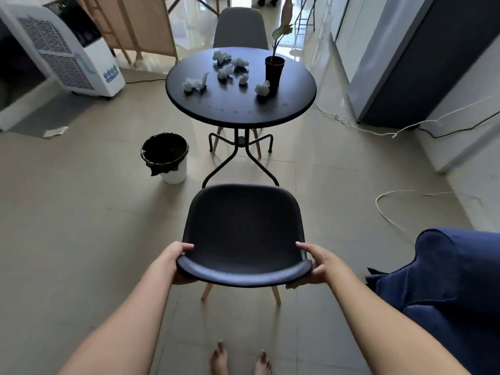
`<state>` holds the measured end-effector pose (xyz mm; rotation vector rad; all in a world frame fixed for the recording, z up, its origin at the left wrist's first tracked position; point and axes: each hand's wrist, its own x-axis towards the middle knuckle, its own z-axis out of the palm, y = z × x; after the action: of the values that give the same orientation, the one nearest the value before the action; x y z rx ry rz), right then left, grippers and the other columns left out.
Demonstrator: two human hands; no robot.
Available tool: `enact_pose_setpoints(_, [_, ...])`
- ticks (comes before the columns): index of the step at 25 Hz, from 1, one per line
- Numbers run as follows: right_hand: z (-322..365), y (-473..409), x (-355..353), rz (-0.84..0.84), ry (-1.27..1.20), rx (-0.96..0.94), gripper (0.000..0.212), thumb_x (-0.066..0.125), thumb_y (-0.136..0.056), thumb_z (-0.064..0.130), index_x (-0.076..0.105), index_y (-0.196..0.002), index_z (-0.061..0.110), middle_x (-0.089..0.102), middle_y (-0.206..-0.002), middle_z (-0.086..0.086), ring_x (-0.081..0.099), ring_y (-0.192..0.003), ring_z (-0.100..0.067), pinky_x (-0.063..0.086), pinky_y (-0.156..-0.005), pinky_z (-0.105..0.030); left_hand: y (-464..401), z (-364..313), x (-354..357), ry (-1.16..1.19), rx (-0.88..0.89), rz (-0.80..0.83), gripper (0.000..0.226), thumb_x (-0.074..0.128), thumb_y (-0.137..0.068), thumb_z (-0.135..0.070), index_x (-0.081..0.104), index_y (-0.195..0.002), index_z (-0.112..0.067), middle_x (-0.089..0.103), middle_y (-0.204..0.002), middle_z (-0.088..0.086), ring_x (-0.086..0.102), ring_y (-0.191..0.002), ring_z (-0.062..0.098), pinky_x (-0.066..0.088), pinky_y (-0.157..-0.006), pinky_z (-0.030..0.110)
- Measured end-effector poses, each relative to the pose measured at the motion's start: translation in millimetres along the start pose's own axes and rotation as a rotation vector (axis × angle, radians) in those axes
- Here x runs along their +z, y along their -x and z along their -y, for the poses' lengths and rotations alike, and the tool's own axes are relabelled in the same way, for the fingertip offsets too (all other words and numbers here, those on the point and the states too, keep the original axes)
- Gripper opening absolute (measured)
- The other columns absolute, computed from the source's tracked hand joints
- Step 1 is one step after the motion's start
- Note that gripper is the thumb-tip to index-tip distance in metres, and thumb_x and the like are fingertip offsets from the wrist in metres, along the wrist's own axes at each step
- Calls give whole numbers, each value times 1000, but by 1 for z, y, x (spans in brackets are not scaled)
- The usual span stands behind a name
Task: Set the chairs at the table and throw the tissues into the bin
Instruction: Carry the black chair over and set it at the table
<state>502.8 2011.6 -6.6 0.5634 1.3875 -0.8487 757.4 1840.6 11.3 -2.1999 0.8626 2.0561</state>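
A dark chair (243,228) with light wooden legs stands in front of me, its seat facing the round black table (240,109). My left hand (177,259) grips the left end of its backrest and my right hand (318,262) grips the right end. Several crumpled white tissues (226,71) lie on the tabletop. A second grey chair (239,28) stands at the far side of the table. A white bin (165,156) with a black liner sits on the floor left of the table's legs.
A black pot with a plant (273,69) stands on the table's right side. A white air cooler (70,50) is at the far left, a blue armchair (446,288) at my right. White and black cables (392,131) trail across the floor on the right.
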Motion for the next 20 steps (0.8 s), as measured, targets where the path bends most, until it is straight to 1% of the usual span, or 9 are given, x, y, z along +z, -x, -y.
enact_pose_setpoints(1, [-1, -1, 5, -14, 48, 13, 51, 65, -85, 30, 44, -111, -8, 48, -121, -32, 41, -128, -52, 38, -101, -59, 2, 1, -1, 10, -4, -6, 27, 44, -94, -18, 59, -90, 3, 62, -86, 14, 56, -78, 33, 40, -97, 34])
enact_pose_setpoints(3, [-3, -2, 9, -46, 108, 23, 34, 57, -90, 18, 49, -103, -11, 54, -106, -29, 50, -121, -47, 42, -92, -54, -1, 3, -3, 70, -35, -1, 20, 45, -90, -15, 56, -97, -1, 60, -82, 13, 55, -73, 31, 42, -92, 35])
enact_pose_setpoints(6, [-2, -8, 9, -115, 93, 12, 16, 46, -89, 3, 52, -99, -8, 59, -91, -20, 57, -79, -39, 51, -72, -44, -1, 3, -5, 26, -58, -12, 18, 41, -88, -9, 55, -93, 1, 62, -77, 13, 56, -71, 30, 45, -87, 34])
enact_pose_setpoints(8, [-2, -9, 6, -144, 77, 2, 12, 46, -86, 0, 52, -92, -7, 57, -81, -18, 55, -69, -35, 53, -52, -43, 9, 0, -1, 4, -48, -7, 20, 40, -90, -3, 52, -76, 5, 61, -67, 12, 53, -66, 30, 47, -83, 33])
enact_pose_setpoints(12, [5, 4, 12, -132, 15, -61, 20, 49, -80, 2, 54, -98, -4, 59, -83, -19, 58, -70, -36, 53, -32, -40, 15, -17, 3, -79, 36, -42, 33, 33, -95, 1, 46, -65, 5, 53, -83, 10, 50, -72, 32, 40, -102, 32])
enact_pose_setpoints(14, [12, 11, 20, -124, -35, -117, 26, 49, -76, -2, 52, -101, -8, 59, -95, -24, 60, -76, -42, 53, -34, -45, 17, -34, 1, -153, 70, -24, 31, 33, -94, 1, 48, -67, 8, 53, -83, 14, 51, -73, 33, 46, -88, 31])
enact_pose_setpoints(16, [22, 12, 27, -136, -38, -188, 43, 47, -70, -8, 47, -114, -10, 55, -116, -28, 60, -90, -49, 56, -43, -50, 18, -56, -3, -134, 91, 23, 27, 31, -94, 3, 50, -76, 9, 47, -73, 15, 45, -62, 31, 53, -55, 28])
enact_pose_setpoints(18, [39, 13, 33, -136, 11, -227, 50, 48, -76, -7, 44, -126, -10, 52, -127, -29, 60, -93, -48, 57, -46, -49, 20, -76, -6, -162, 142, 32, 21, 31, -94, 7, 49, -83, 9, 46, -72, 18, 46, -60, 32, 45, -26, 25])
enact_pose_setpoints(20, [57, 12, 41, -142, 13, -243, 50, 51, -77, -6, 44, -127, -9, 51, -127, -30, 59, -93, -50, 56, -47, -48, 23, -92, -9, -174, 126, 17, 18, 34, -92, 10, 48, -80, 10, 47, -74, 23, 48, -60, 38, 45, -25, 31])
